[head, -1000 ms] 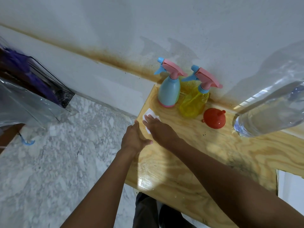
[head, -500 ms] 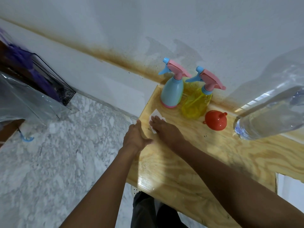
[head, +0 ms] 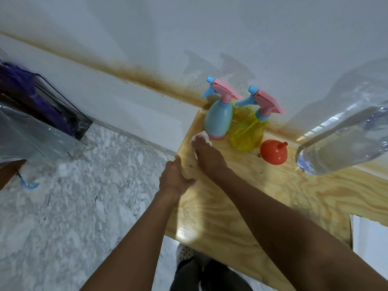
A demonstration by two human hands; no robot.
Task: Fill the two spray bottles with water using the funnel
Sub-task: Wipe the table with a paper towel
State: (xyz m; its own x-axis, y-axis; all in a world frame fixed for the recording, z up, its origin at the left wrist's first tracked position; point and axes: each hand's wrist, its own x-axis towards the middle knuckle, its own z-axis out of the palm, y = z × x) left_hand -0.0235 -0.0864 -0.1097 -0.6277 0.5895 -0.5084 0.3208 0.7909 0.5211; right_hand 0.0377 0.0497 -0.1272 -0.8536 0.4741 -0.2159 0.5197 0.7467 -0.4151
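Observation:
A blue spray bottle (head: 218, 118) and a yellow spray bottle (head: 248, 134), both with pink trigger heads, stand side by side at the back of the wooden table (head: 241, 206). An orange funnel (head: 274, 152) lies mouth down to their right. A big clear water bottle (head: 344, 139) stands at the far right. My right hand (head: 206, 154) presses a white tissue (head: 200, 137) flat on the table just in front of the blue bottle. My left hand (head: 175, 178) rests on the table's left edge, holding nothing.
A white wall with a brown stain runs behind the table. A marble floor (head: 73, 206) lies to the left. A clear plastic bag (head: 31, 133) and a dark wire basket (head: 63, 114) sit at the far left.
My right hand has slid the tissue along the table toward the blue bottle. My left hand has stayed at the table edge.

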